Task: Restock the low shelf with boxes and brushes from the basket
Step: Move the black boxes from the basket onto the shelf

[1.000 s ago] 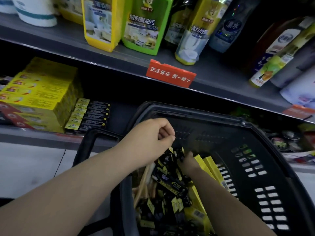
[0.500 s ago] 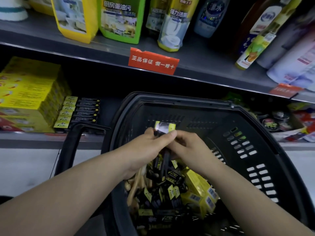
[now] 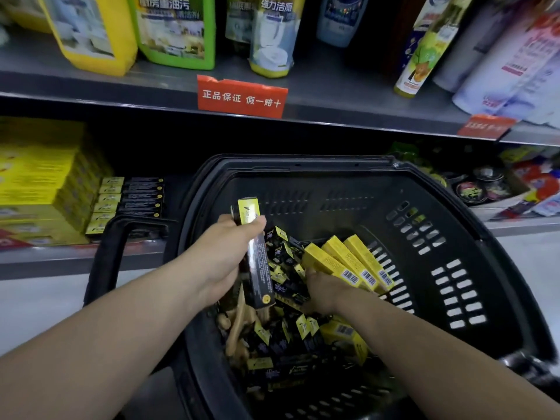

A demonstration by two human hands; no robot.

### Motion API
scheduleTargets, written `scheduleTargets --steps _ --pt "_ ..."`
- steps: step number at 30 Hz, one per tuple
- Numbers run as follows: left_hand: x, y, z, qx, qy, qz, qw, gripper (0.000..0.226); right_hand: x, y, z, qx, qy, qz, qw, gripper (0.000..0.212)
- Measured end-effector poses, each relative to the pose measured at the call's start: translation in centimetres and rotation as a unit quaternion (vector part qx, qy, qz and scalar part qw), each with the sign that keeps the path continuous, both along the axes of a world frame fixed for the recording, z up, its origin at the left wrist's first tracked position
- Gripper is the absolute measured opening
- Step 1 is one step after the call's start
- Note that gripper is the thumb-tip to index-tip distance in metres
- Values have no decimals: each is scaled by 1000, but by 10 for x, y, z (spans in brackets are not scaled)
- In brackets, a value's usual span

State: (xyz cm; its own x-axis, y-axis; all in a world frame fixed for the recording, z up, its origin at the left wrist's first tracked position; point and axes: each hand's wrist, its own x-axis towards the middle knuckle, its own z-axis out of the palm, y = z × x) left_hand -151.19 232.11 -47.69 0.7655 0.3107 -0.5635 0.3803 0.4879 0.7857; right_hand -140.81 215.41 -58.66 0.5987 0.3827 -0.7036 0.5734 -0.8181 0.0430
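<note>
A black shopping basket (image 3: 348,165) stands in front of the low shelf (image 3: 75,259). It holds several slim black-and-yellow boxes (image 3: 285,325), yellow boxes (image 3: 345,262) and wooden brush handles (image 3: 239,316). My left hand (image 3: 221,256) grips one long black-and-yellow box (image 3: 257,262) upright above the pile. My right hand (image 3: 321,292) reaches down into the pile beside the yellow boxes; its fingers are buried among the boxes, so its grip is hidden. On the low shelf at left lies a row of matching black-and-yellow boxes (image 3: 130,201).
Stacked yellow cartons (image 3: 39,183) fill the low shelf's left end. Small tins and packets (image 3: 491,189) sit at its right. The upper shelf carries cleaner bottles (image 3: 178,28) and a red sign (image 3: 242,97). The basket's handle (image 3: 106,262) juts out left.
My right hand let go of the box both hands held and dropped back into the basket pile. My left hand keeps the box, now tilted more upright.
</note>
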Motion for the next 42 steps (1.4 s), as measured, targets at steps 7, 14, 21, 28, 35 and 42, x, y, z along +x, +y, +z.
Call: scheduleTargets --steps 7,14,21,28,35,42 --pt "2 1 -7 1 8 13 1000 22 1 10 61 293 71 -185 935 22" --pt "4 1 -6 -5 -4 55 998 33 -27 30 81 461 200 -55 863 48" --pt "-1 5 -7 47 -18 -32 998 41 7 15 76 497 290 -191 795 34" --pt "-1 6 -9 80 -26 -54 995 35 25 -8 -1 134 54 -127 981 47" --pt "0 5 -11 83 -32 -57 994 32 16 4 -8 95 -42 -59 993 18" --pt "2 4 -11 43 -45 -28 998 26 16 18 81 555 189 -256 768 20"
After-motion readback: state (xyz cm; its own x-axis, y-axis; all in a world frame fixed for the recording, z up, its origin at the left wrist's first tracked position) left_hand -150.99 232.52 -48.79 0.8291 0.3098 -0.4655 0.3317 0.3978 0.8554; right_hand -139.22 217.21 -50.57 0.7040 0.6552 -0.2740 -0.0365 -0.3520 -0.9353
